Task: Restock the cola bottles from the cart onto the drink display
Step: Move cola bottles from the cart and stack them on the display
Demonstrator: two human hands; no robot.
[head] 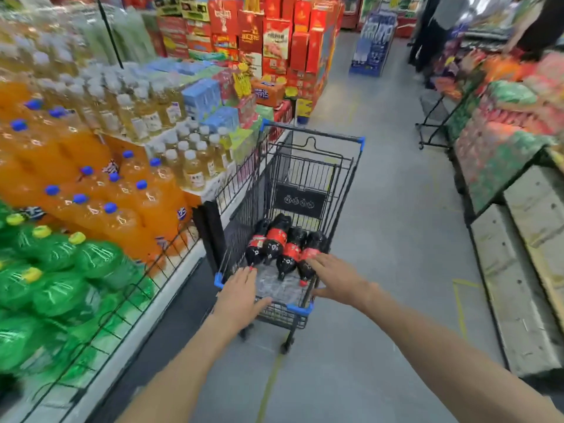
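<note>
Several dark cola bottles with red labels lie in the black wire cart, caps pointing toward me. My left hand hovers over the cart's near left corner, fingers straight, holding nothing. Over the near right side my right hand reaches with spread fingers, its fingertips at the rightmost bottle. The drink display runs along the left with orange, green and pale yellow bottles behind a wire rail.
Stacked red gift boxes stand beyond the cart. Snack racks and concrete-like blocks line the right. A grey aisle floor runs between. People stand at the far right top.
</note>
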